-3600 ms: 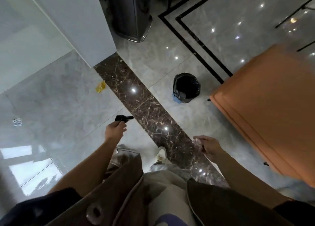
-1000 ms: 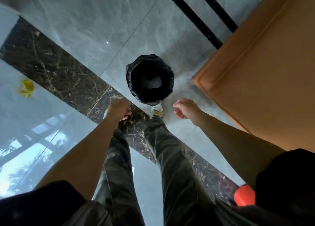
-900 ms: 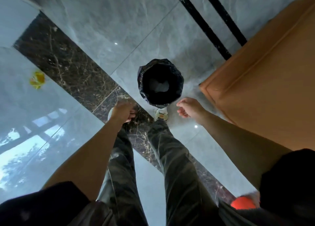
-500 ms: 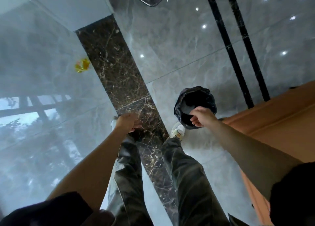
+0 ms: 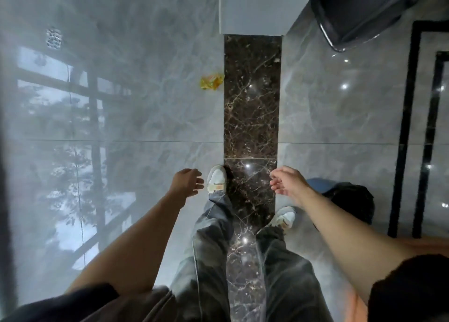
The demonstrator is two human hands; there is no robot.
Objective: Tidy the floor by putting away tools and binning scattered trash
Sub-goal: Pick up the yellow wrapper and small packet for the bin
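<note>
**A:** What are the hands doing?

**B:** The left hand [image 5: 187,182] and right hand [image 5: 288,183] hang over the floor, fingers loose and slightly spread, holding nothing.

**A:** And the floor?

**B:** Glossy grey floor tiles [image 5: 145,117] are split by a dark marble strip [image 5: 252,102]. A crumpled yellow wrapper [image 5: 211,82] lies on grey tile just beside the strip's left edge, well ahead of the left shoe [image 5: 217,179].

**A:** Any bin?

**B:** A black-lined bin [image 5: 352,200] stands partly behind the right forearm. Its contents are hidden.
</note>
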